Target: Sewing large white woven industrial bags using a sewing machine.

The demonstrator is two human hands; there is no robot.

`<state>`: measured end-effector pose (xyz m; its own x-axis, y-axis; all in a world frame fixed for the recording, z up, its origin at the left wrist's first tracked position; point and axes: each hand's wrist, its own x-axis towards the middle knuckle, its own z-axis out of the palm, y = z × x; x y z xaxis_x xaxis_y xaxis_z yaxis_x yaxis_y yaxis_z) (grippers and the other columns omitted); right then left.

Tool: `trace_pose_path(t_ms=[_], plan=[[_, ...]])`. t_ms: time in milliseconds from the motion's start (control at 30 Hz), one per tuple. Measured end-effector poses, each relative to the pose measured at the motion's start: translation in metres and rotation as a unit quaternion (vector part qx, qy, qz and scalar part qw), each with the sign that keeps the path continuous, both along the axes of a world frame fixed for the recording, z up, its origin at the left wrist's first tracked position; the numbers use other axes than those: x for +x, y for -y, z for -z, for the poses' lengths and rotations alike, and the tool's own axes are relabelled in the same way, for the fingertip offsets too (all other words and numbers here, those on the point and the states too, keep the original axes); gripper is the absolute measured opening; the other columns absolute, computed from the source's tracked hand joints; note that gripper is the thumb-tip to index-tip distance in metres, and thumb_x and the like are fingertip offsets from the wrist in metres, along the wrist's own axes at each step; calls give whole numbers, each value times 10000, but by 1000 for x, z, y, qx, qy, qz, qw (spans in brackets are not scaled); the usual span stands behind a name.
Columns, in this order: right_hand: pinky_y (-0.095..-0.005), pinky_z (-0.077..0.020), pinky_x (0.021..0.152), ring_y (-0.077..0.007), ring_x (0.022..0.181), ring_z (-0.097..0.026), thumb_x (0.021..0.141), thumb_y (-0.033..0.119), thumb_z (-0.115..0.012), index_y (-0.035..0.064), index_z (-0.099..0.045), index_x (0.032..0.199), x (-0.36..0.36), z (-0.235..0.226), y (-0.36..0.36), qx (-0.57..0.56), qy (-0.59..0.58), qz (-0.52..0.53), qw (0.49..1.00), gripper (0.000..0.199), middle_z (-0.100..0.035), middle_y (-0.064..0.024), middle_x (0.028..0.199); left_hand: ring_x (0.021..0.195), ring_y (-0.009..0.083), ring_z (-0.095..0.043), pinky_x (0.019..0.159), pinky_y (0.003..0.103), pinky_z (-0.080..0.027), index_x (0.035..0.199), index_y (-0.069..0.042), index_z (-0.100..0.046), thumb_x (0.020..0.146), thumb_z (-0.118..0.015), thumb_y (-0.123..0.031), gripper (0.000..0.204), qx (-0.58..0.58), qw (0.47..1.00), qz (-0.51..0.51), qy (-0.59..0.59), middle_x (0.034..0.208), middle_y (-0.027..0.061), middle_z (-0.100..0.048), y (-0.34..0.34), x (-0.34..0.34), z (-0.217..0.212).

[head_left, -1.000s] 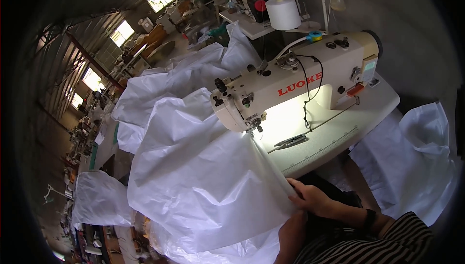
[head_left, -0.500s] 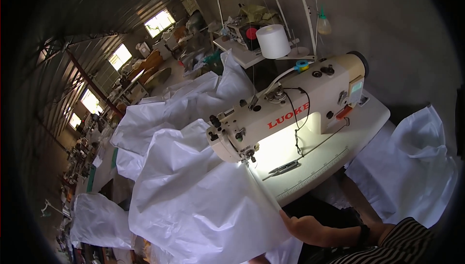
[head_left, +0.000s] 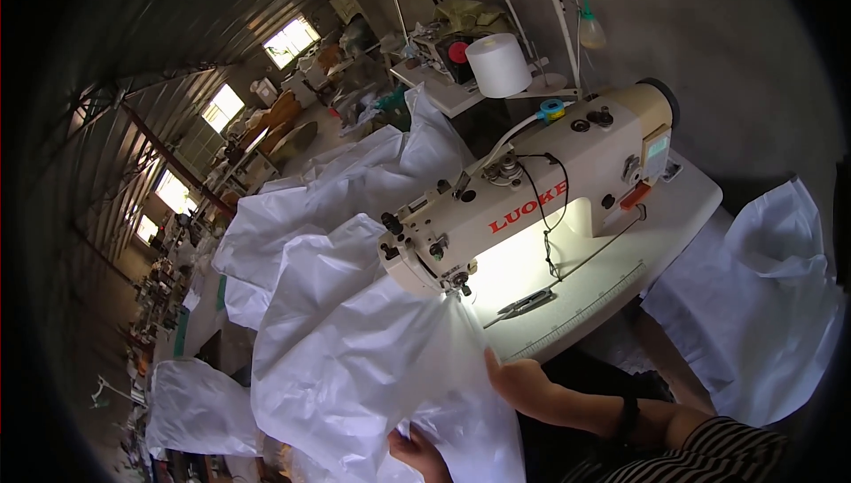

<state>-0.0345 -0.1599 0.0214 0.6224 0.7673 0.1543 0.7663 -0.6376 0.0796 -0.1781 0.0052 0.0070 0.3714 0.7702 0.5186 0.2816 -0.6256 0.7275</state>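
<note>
A large sheet of thin white plastic-like fabric (head_left: 355, 368) spreads from under the needle end of a sewing machine (head_left: 550, 173) toward me. My right hand (head_left: 527, 387) grips the sheet's right edge just in front of the machine bed, its fingers partly hidden. Lower down, my left hand (head_left: 421, 455) is closed on a fold of the same fabric, with the thumb on top and the other fingers out of sight. Thread snips (head_left: 532, 301) lie on the lit bed, right of the needle.
Behind the machine stands a white thread cone (head_left: 498, 66). More white fabric (head_left: 753, 297) hangs at the bed's right end, and another heap (head_left: 346, 168) lies beyond the machine head. A small oil bottle (head_left: 591, 33) hangs by the wall. A cluttered workshop stretches away at left.
My left hand has come further into view, up from the lower edge. My right hand has moved up and left along the fabric edge, and the sheet is more creased near me.
</note>
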Motion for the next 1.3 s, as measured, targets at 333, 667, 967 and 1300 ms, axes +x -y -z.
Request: trace_pose_path(t_ms=[333,667,967,1300], plan=[[-319,-391,366,-160,477,-605,857,123,-575,-15,-491,1364,67,6,-50,32,-53,39,997,532,-620,13,607,643,467,-565,581,527,-440,764,64,-597,828,-615,-76,156,202,977,-6,-67,718,260,-612,-65,86,-17],[-338,-438,400,-213,521,-641,929,111,-499,-32,-474,1356,77,16,-50,59,-96,48,992,452,-637,-24,621,679,438,-609,618,521,-477,786,3,-650,796,-584,-76,103,182,969,15,-168,743,216,-653,-98,113,-11],[-414,-515,498,-301,648,-692,983,149,-466,-77,-506,1273,83,-1,-48,101,-174,24,979,370,-691,-135,740,785,403,-643,729,506,-507,902,-11,-665,848,-616,-156,162,114,930,-4,-350,861,215,-681,-108,113,-7],[-357,-547,690,-229,694,-703,954,254,-558,89,-679,1085,58,-16,62,98,-550,-108,822,243,-723,-74,807,1236,448,-513,1018,604,-394,1358,-67,-452,792,-770,-306,692,198,936,104,-273,1326,257,-532,102,-33,33]])
